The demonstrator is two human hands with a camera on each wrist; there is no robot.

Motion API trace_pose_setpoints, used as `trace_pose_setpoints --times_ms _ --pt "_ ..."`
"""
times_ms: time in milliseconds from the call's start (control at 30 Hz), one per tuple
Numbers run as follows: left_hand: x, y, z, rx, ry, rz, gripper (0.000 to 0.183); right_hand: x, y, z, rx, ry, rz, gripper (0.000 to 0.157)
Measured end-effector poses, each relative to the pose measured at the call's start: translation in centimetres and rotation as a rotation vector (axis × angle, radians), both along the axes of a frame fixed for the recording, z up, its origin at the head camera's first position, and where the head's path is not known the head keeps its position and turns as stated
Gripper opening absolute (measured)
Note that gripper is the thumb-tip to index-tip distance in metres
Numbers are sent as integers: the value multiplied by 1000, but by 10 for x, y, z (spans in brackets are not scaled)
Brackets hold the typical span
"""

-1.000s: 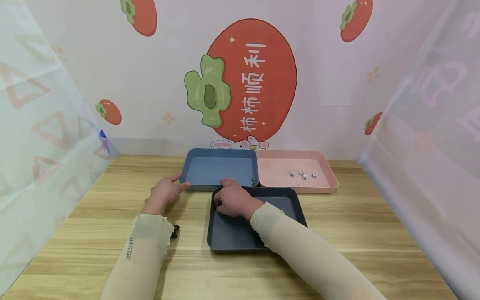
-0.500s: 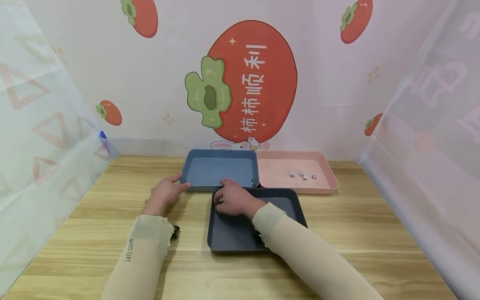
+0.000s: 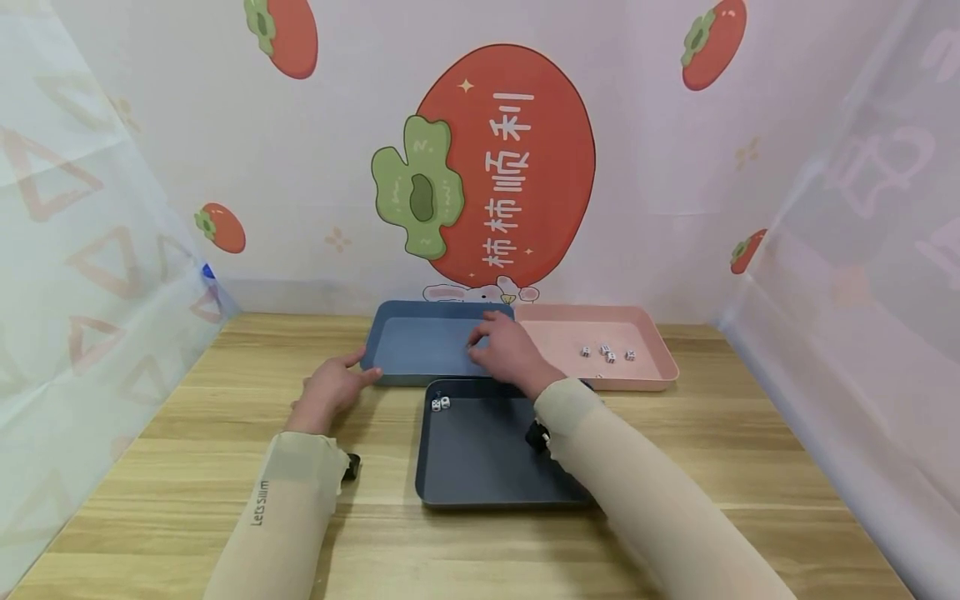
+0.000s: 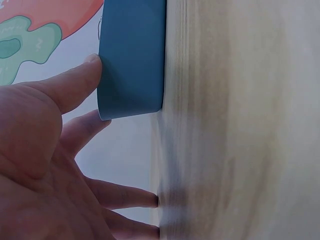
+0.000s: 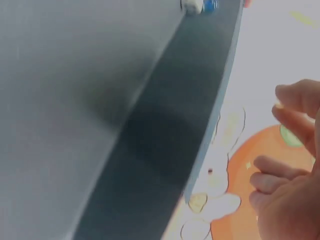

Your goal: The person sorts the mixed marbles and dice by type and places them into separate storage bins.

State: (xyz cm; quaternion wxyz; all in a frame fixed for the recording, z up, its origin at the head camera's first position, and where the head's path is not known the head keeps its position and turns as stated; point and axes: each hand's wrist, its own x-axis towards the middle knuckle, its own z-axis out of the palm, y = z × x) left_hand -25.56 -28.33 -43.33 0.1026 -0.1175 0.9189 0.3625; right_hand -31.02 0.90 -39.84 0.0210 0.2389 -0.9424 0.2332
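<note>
In the head view, my left hand [image 3: 333,385] is at the left end of the blue tray [image 3: 420,343]. The left wrist view shows its thumb and index finger touching the tray's rim [image 4: 131,65], other fingers spread toward the table. My right hand [image 3: 510,350] is over the blue tray's right part. Its thumb and index finger pinch what seems a small glass marble, mostly hidden between the fingertips. Below, the dark grey tray [image 3: 480,458] holds two white dice [image 3: 441,403] in its far left corner. A bluish marble [image 5: 210,5] shows beside a die there.
A pink tray [image 3: 555,333] adjoins the blue one on the right, with several white dice [image 3: 609,356] in it. All trays stand on a wooden table [image 3: 720,467]. Printed sheets [image 3: 637,233] hang at the back and sides.
My right hand has lifted from the dark grey tray's left corner and moved up and right, over the blue tray. Two dice are uncovered. My left hand has stayed put.
</note>
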Motion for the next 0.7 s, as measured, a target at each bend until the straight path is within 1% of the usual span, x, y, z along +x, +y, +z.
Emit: trace_pose_setpoints --times_ms 133,233,500,700 --pt "0 1 1 -1 3 2 76 -11 9 4 34 37 -79 14" --pt "1 2 1 -2 4 6 75 -15 14 5 38 27 -115 15" --pt "2 1 1 1 1 6 76 -17 19 9 40 -26 -164 17" --pt "2 1 1 3 0 13 75 -18 21 8 41 -44 -186 17"
